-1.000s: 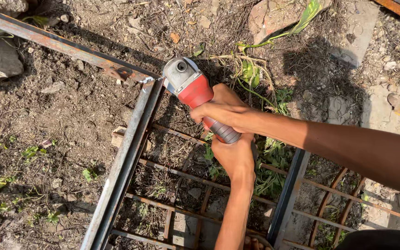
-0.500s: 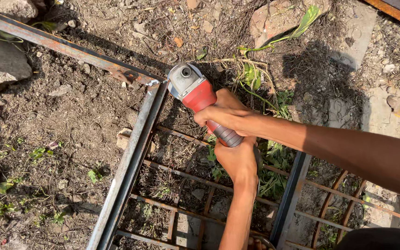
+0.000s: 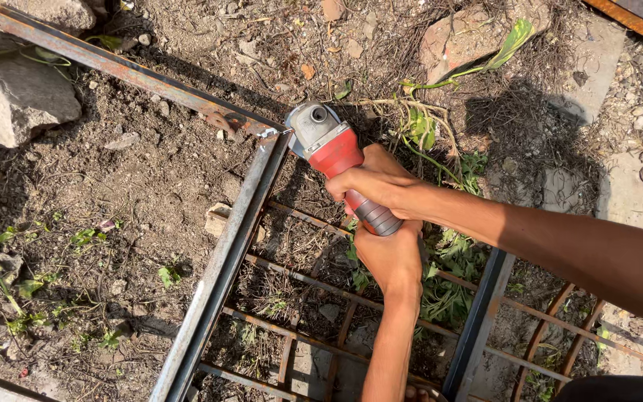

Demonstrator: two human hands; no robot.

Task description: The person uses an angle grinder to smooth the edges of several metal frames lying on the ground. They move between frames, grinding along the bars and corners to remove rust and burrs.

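An angle grinder [image 3: 334,150] with a grey head, red body and ribbed grey handle points up and left. Its head sits at the corner joint [image 3: 268,135] of a rusty steel frame [image 3: 221,262] lying on the soil. My right hand [image 3: 375,184], on an arm reaching in from the right, wraps the middle of the grinder's body. My left hand [image 3: 390,255] comes up from the bottom edge and grips the handle's rear end just below the right hand. The disc itself is hidden under the head.
A long rusty bar [image 3: 113,65] runs from upper left to the joint. Thin rods [image 3: 314,281] cross inside the frame, and a dark upright bar [image 3: 478,320] stands at the right. A grey stone [image 3: 24,97] lies at left. Weeds [image 3: 448,286], pebbles and dry soil surround it.
The view has shifted a little, so the ground and frame sit slightly lower and further right. Both hands keep the same grip and the grinder head stays at the frame corner.
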